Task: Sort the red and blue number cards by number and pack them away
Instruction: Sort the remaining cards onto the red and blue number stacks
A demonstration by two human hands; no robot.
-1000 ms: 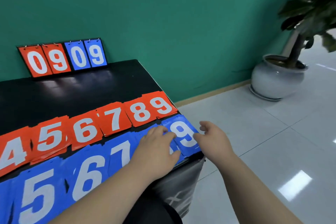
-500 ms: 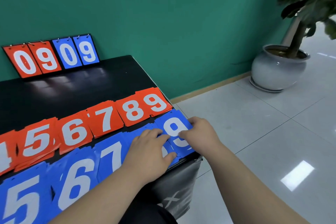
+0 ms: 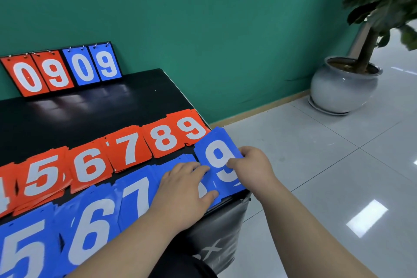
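Observation:
Two rows of number cards lie on a black table (image 3: 94, 117). The far row is red, showing 4 to 9, with the red 9 (image 3: 191, 128) at its right end. The near row is blue, with 5, 6 and 7 (image 3: 137, 196) visible. My left hand (image 3: 185, 189) lies flat on the blue 8 pile, hiding most of it. My right hand (image 3: 250, 167) pinches the right edge of the blue 9 pile (image 3: 216, 156) at the table's right corner, its top card tilted.
A flip scoreboard (image 3: 61, 70) reading 09 in red and 09 in blue stands against the green wall at the back of the table. A potted plant (image 3: 345, 83) sits on the tiled floor to the right. The table's right edge drops to the floor.
My right hand moved in from beside the blue 9 pile and took hold of its right edge. My left hand stayed on the blue 8 pile.

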